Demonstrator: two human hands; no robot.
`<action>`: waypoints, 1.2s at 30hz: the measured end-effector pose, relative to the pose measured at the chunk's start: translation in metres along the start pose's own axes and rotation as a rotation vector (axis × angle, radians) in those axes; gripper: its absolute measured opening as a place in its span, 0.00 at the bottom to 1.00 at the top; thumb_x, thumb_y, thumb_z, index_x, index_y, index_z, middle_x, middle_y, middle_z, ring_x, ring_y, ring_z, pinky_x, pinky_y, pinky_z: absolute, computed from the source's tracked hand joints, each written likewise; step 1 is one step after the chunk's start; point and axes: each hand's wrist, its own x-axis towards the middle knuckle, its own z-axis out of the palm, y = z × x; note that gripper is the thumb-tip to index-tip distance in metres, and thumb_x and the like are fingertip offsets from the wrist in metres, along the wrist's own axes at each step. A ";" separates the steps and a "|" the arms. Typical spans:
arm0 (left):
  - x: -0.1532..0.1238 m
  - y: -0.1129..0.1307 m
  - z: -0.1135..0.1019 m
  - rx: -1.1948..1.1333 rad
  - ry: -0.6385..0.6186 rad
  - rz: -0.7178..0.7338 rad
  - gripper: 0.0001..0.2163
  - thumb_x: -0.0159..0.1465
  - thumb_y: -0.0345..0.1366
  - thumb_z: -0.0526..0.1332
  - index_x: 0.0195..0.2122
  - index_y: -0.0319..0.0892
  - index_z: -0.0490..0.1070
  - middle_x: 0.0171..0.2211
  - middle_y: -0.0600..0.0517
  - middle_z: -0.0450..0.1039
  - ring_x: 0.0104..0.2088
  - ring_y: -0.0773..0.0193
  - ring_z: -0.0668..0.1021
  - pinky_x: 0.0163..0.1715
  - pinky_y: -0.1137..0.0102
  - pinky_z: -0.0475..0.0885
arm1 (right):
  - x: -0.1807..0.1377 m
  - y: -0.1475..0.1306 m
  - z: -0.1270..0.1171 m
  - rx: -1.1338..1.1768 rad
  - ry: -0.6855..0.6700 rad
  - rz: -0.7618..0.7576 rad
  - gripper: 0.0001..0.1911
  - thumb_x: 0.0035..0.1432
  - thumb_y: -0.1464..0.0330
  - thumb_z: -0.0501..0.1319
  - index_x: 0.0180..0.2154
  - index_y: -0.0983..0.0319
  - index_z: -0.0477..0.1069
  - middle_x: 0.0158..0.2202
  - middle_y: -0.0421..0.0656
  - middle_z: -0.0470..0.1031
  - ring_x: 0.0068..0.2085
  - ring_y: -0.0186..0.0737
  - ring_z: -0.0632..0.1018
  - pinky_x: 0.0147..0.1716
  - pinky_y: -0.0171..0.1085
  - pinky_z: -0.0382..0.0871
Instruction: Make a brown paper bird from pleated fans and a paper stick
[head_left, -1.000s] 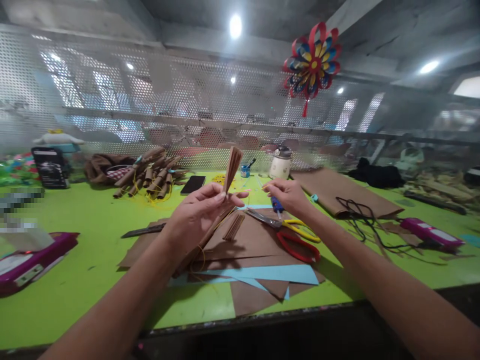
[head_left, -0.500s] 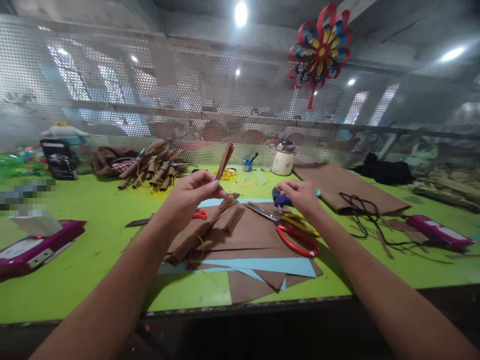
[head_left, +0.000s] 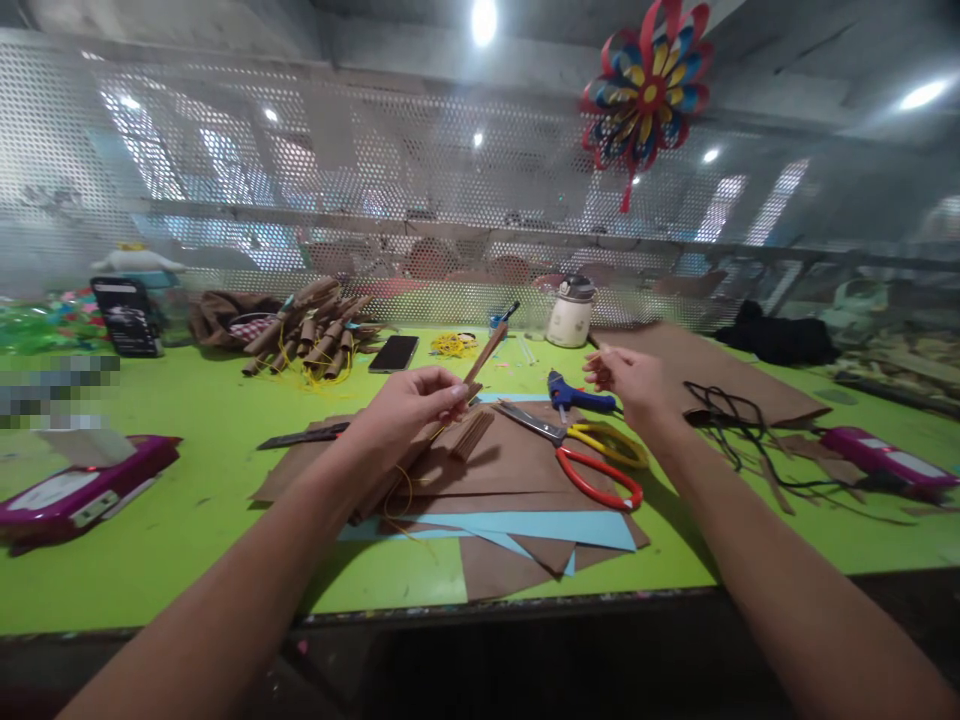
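Observation:
My left hand pinches a folded strip of brown paper that sticks up and to the right above a pile of brown and blue paper sheets. A thin yellow thread hangs from the strip toward the pile. My right hand is raised to the right of it, fingers pinched together near the thread's end; what it grips is too thin to name. A blue glue gun lies just below that hand. Scissors with red and yellow handles rest on the paper pile.
The green table also carries rolled brown paper bundles, a phone, a white jar, a large brown sheet, black cord, and magenta cases. A perforated metal screen stands behind. A paper pinwheel hangs above.
The folded brown strip has tilted from nearly upright to leaning right and lower. My right hand has lifted off the glue gun area and moved up and to the right.

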 end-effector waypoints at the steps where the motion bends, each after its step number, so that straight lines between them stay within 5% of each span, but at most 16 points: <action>1: 0.000 -0.001 0.001 -0.026 -0.006 -0.029 0.09 0.53 0.38 0.66 0.27 0.38 0.70 0.23 0.54 0.70 0.24 0.71 0.70 0.27 0.74 0.64 | 0.002 0.001 -0.003 0.006 0.013 0.013 0.17 0.52 0.56 0.56 0.26 0.64 0.71 0.23 0.44 0.73 0.21 0.32 0.71 0.20 0.31 0.65; 5: 0.000 -0.007 0.003 -0.173 -0.025 -0.107 0.08 0.52 0.35 0.67 0.28 0.37 0.71 0.23 0.54 0.70 0.24 0.72 0.71 0.28 0.75 0.65 | -0.004 -0.002 -0.004 -0.025 -0.087 0.047 0.13 0.50 0.61 0.58 0.24 0.64 0.72 0.23 0.44 0.74 0.19 0.31 0.69 0.19 0.32 0.63; 8: 0.001 -0.011 0.003 -0.277 -0.048 -0.139 0.07 0.52 0.33 0.67 0.28 0.36 0.72 0.23 0.54 0.69 0.24 0.73 0.70 0.28 0.76 0.65 | -0.020 -0.009 0.005 -0.151 -0.420 0.012 0.03 0.40 0.70 0.65 0.23 0.63 0.75 0.21 0.43 0.74 0.21 0.34 0.70 0.21 0.34 0.63; 10: 0.002 -0.013 0.003 -0.314 -0.064 -0.151 0.06 0.52 0.32 0.67 0.29 0.36 0.72 0.23 0.54 0.69 0.24 0.74 0.70 0.28 0.76 0.65 | -0.029 -0.016 0.011 -0.367 -0.625 -0.159 0.11 0.40 0.75 0.62 0.30 0.61 0.78 0.26 0.42 0.75 0.25 0.35 0.70 0.25 0.34 0.63; 13: 0.002 -0.015 0.004 -0.338 -0.083 -0.163 0.06 0.53 0.32 0.66 0.30 0.35 0.72 0.24 0.53 0.69 0.25 0.74 0.70 0.28 0.76 0.65 | -0.039 -0.029 0.018 -0.408 -0.550 -0.287 0.16 0.43 0.77 0.57 0.35 0.62 0.76 0.32 0.43 0.74 0.29 0.35 0.70 0.29 0.35 0.63; 16: 0.001 -0.015 0.007 -0.367 -0.118 -0.204 0.06 0.54 0.32 0.66 0.31 0.35 0.72 0.24 0.53 0.69 0.24 0.74 0.70 0.27 0.77 0.65 | -0.050 -0.042 0.026 -0.065 -0.495 -0.073 0.11 0.48 0.71 0.59 0.35 0.64 0.74 0.32 0.43 0.73 0.29 0.34 0.70 0.29 0.36 0.64; 19: -0.002 -0.015 0.012 -0.404 -0.201 -0.259 0.06 0.55 0.32 0.65 0.32 0.35 0.72 0.24 0.53 0.68 0.24 0.75 0.70 0.27 0.78 0.64 | -0.064 -0.050 0.037 0.358 -0.601 0.199 0.16 0.49 0.64 0.63 0.41 0.63 0.71 0.33 0.43 0.73 0.28 0.33 0.71 0.27 0.34 0.64; 22: -0.005 -0.015 0.018 -0.406 -0.294 -0.316 0.06 0.56 0.33 0.64 0.32 0.35 0.72 0.24 0.52 0.69 0.24 0.74 0.70 0.25 0.78 0.64 | -0.074 -0.051 0.044 0.553 -0.626 0.287 0.16 0.48 0.62 0.65 0.39 0.63 0.73 0.29 0.42 0.72 0.26 0.31 0.69 0.25 0.33 0.62; 26: -0.009 -0.013 0.026 -0.378 -0.370 -0.373 0.07 0.57 0.36 0.63 0.32 0.38 0.71 0.25 0.51 0.72 0.25 0.71 0.73 0.28 0.75 0.67 | -0.076 -0.046 0.046 0.570 -0.599 0.277 0.12 0.48 0.62 0.67 0.30 0.66 0.75 0.24 0.41 0.71 0.24 0.30 0.67 0.24 0.33 0.62; 36: -0.011 -0.011 0.029 -0.203 -0.391 -0.357 0.13 0.59 0.44 0.59 0.31 0.37 0.72 0.27 0.47 0.75 0.25 0.68 0.75 0.29 0.71 0.69 | -0.076 -0.042 0.047 0.462 -0.620 0.231 0.11 0.50 0.62 0.65 0.29 0.66 0.74 0.25 0.41 0.71 0.23 0.29 0.67 0.25 0.33 0.61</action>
